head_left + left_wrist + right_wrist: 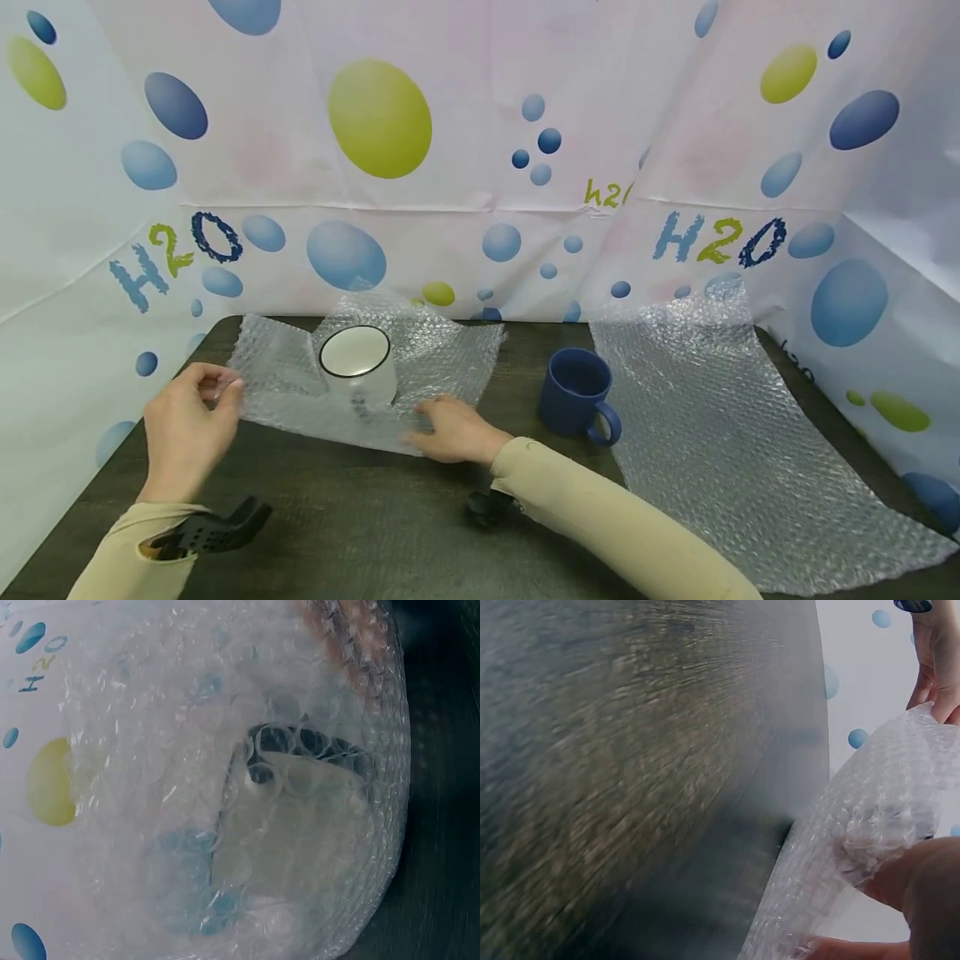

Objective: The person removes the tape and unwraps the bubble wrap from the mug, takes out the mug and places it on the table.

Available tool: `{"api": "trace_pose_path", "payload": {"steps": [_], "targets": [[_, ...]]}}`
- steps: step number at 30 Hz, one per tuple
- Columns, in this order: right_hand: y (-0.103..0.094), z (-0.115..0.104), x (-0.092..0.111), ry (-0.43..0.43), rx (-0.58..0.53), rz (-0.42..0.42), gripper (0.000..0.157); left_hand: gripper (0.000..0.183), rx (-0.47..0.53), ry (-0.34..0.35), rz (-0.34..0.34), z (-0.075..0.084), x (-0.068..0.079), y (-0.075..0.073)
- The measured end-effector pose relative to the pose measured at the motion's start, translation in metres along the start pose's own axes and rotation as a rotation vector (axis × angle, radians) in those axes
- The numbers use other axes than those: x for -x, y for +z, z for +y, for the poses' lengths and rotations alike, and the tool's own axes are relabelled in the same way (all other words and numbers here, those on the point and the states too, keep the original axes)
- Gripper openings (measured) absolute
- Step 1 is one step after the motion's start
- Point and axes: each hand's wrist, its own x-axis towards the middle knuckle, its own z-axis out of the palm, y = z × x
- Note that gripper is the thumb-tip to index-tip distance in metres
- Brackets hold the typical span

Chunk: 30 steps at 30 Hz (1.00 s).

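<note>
In the head view, a white mug (pixel 358 354) with a black rim stands upright on a sheet of bubble wrap (pixel 442 358), whose near part rises in front of it. My left hand (pixel 191 425) pinches the sheet's left corner between thumb and fingers. To the right of the mug, my right hand (pixel 457 429) holds the sheet's near edge. The right wrist view shows the bubble wrap (pixel 885 799) stretching up to the left hand (pixel 939 664), with a right-hand fingertip partly behind it. Through the wrap (pixel 150 712), the left wrist view shows the mug's dark rim (pixel 315 742).
A blue mug (pixel 573 392) stands to the right, its handle toward the near right. Beyond it, a second, larger bubble wrap sheet (pixel 720 450) lies flat across the dark table (pixel 337 517). A patterned white curtain (pixel 465 100) encloses the back and sides.
</note>
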Motion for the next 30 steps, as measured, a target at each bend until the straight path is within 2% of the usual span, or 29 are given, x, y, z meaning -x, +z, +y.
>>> {"api": "trace_pose_path", "payload": {"steps": [9,16,24,30], "targets": [[0.004,-0.007,-0.011,-0.007,-0.005,0.003,0.055,0.020,-0.049,-0.086,-0.069,-0.022,0.000,-0.013],[0.005,-0.006,-0.018,-0.035,-0.055,-0.022,0.058,0.020,-0.081,-0.137,-0.112,-0.032,-0.002,-0.018],[0.006,-0.001,-0.025,-0.099,-0.073,-0.021,0.058,0.018,-0.102,-0.116,-0.167,-0.045,-0.005,-0.029],[0.005,0.001,-0.025,-0.121,-0.065,-0.018,0.057,0.019,-0.150,-0.119,-0.265,-0.049,-0.007,-0.032]]}}
